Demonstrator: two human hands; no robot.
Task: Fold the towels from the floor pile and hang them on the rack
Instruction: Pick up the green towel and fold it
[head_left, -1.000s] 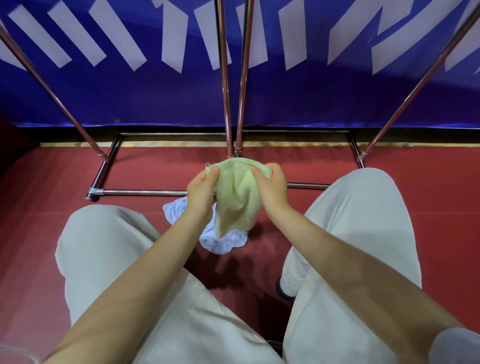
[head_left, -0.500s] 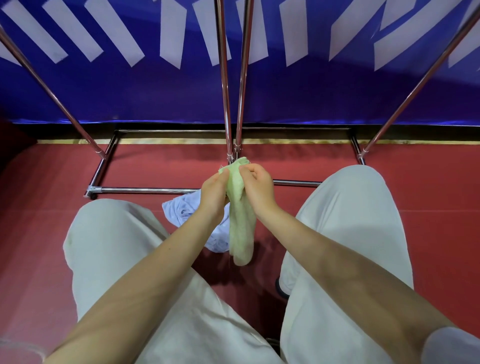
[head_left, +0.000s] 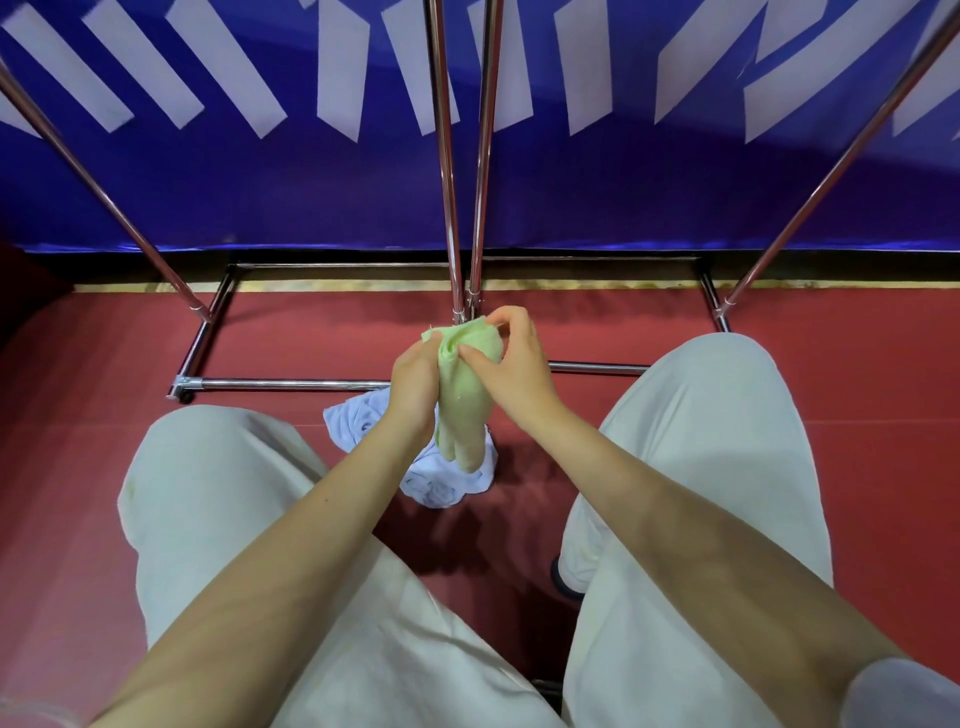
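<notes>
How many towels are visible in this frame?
2. A green towel is held in both the left hand and right hand; a white towel lies crumpled on the floor below. More may be hidden underneath.

Twin rack uprights just beyond hands; base bar below; open floor either side

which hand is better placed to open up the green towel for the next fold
Right, probably. The right hand pinches the green towel at its upper edge with fingers free to pull a corner out, while the left hand grips the bunched middle, anchoring it.
</notes>
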